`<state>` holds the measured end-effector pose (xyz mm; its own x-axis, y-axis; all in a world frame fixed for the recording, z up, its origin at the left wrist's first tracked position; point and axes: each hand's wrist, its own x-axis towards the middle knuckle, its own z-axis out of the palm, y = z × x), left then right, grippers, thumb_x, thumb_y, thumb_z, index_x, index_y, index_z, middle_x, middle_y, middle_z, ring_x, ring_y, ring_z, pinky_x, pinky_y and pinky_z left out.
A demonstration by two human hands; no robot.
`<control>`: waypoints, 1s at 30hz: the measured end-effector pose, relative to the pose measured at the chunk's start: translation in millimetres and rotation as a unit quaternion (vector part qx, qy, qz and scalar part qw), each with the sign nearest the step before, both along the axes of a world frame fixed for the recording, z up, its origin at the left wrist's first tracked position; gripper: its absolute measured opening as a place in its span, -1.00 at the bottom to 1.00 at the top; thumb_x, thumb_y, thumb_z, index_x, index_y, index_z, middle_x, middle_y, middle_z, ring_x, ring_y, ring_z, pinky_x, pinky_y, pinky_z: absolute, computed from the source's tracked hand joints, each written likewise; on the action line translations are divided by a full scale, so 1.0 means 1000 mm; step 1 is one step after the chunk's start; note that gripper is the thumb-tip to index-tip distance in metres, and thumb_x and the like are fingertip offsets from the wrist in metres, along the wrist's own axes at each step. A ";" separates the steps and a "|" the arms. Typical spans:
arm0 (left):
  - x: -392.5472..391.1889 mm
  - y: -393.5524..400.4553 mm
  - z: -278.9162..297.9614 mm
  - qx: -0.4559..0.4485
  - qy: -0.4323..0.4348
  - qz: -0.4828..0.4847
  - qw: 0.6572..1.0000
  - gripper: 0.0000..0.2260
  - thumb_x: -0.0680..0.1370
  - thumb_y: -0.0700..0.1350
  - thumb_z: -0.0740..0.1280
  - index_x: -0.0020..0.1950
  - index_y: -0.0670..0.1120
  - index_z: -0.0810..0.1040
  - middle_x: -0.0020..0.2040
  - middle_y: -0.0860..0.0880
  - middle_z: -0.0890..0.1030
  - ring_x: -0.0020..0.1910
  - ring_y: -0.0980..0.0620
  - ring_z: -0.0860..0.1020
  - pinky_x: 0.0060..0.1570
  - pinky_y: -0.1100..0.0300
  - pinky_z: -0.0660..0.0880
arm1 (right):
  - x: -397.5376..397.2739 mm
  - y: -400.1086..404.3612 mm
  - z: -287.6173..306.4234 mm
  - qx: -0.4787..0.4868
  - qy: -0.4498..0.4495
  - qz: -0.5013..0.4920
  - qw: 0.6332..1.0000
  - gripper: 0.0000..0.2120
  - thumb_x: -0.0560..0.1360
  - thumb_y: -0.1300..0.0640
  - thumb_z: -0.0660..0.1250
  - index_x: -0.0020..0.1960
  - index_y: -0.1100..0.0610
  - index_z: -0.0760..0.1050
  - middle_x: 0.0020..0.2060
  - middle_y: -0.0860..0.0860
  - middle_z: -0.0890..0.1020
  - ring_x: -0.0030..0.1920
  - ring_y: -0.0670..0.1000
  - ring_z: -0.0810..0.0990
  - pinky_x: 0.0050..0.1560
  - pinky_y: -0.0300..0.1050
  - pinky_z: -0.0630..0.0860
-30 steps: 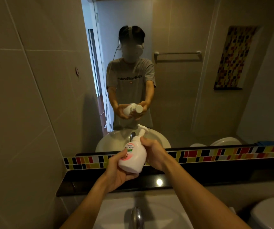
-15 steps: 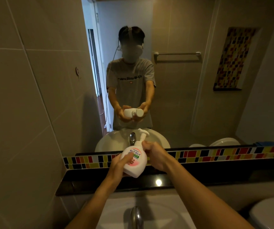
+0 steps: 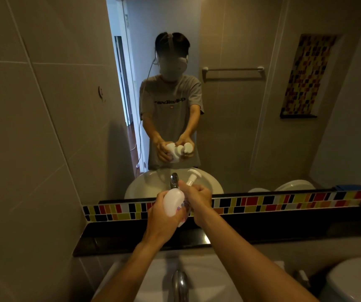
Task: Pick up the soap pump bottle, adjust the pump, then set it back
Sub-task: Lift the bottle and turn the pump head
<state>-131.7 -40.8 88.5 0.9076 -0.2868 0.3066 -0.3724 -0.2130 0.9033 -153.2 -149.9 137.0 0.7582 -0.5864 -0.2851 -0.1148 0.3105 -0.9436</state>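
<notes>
Two hands, one bottle (image 3: 173,201). Bottle: white, tilted, held in the air above the black ledge (image 3: 114,240), before the mirror (image 3: 240,127). Left hand (image 3: 161,216): wrapped around the bottle's body. Right hand (image 3: 198,198): closed around the neck, just under the pump (image 3: 193,174). Tap (image 3: 180,284) and basin (image 3: 218,280) below.

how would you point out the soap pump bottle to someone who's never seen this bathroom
Start at the big wall mirror and drop to the colourful mosaic tile strip along its lower edge. In front of that strip, above the black ledge, both hands hold the soap pump bottle: the only white plastic bottle, its pump nozzle pointing up.
</notes>
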 end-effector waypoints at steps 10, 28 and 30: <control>0.014 0.009 0.020 -0.139 0.253 -0.123 0.949 -0.41 0.22 0.20 0.49 0.18 0.02 0.53 0.08 -0.11 0.66 0.00 -0.09 0.67 -0.25 0.09 0.66 | -0.007 -0.007 0.022 0.145 -0.050 0.085 0.984 -0.55 0.51 0.10 0.32 0.32 0.32 0.48 0.00 0.26 0.61 -0.08 0.20 0.61 -0.12 0.06 0.57; 0.016 0.008 0.020 -0.184 0.265 -0.104 0.941 -0.47 0.24 0.12 0.55 0.14 -0.03 0.58 0.00 -0.12 0.69 -0.10 -0.03 0.69 -0.29 0.14 0.64 | -0.003 -0.018 0.022 0.106 -0.091 0.136 0.981 -0.87 0.55 0.19 0.28 0.06 0.22 0.53 -0.06 0.21 0.61 -0.13 0.15 0.61 -0.11 0.04 0.56; 0.016 0.004 0.021 -0.077 0.134 -0.036 0.987 -0.54 0.31 0.08 0.55 0.14 0.01 0.52 0.03 -0.02 0.64 -0.11 0.02 0.66 -0.38 0.38 0.58 | -0.002 -0.016 0.022 0.023 -0.062 0.107 0.992 -0.84 0.52 0.15 0.40 0.05 0.19 0.57 -0.08 0.16 0.65 -0.17 0.10 0.63 -0.25 -0.07 0.55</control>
<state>-115.9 -37.3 109.6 0.9410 -0.3222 0.1037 -0.1253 -0.0470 0.9910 -155.1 -166.2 159.1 0.8950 -0.3958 -0.2057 -0.0678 0.3351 -0.9398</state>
